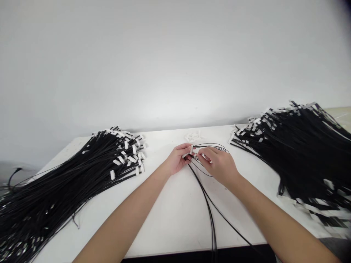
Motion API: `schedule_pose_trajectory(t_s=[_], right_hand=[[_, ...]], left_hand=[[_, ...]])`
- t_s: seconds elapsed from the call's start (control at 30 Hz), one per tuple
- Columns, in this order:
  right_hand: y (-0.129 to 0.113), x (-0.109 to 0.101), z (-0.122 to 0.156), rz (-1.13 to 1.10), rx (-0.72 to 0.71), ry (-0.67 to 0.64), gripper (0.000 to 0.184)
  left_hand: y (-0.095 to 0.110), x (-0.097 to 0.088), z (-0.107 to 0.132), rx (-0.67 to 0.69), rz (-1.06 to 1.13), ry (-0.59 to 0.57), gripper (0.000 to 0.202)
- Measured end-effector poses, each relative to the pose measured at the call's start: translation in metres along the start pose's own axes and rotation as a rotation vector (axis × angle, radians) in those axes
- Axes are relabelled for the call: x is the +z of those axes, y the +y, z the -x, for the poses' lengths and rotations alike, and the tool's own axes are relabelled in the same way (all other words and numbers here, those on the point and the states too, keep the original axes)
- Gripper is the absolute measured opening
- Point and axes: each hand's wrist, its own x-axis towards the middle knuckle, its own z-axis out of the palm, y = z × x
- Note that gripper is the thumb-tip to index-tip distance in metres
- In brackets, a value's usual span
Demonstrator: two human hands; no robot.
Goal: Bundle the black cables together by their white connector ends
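Note:
Over the middle of a white table (175, 215), my left hand (178, 157) and my right hand (219, 164) meet. The left hand's fingers pinch a small white connector (191, 149) at the end of thin black cables (210, 208). The right hand's fingers are closed on the same cables just right of the connector. The cables loop past the hands and trail back toward me over the table's front edge. Several loose white connectors (192, 136) lie just beyond the hands.
A large pile of black cables with white connectors (71, 179) covers the table's left side. A second, similar pile (298, 149) covers the right side and runs off the table's edge. A plain white wall stands behind the table.

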Motion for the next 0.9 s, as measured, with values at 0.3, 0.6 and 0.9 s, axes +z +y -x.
schedule_pose_trajectory(t_s=[0.3,0.6,0.9], right_hand=[[-0.002,0.003,0.002,0.037,-0.041,0.008,0.016],[-0.002,-0.010,-0.004,0.071,-0.183,0.162,0.011],[-0.013,-0.003,0.005,0.070,0.007,-0.233,0.022]], left_hand=[[0.001,0.002,0.003,0.014,-0.017,-0.008,0.021],[-0.001,0.002,0.001,0.065,0.037,0.012,0.021],[0.001,0.003,0.003,0.081,0.065,0.070,0.021]])
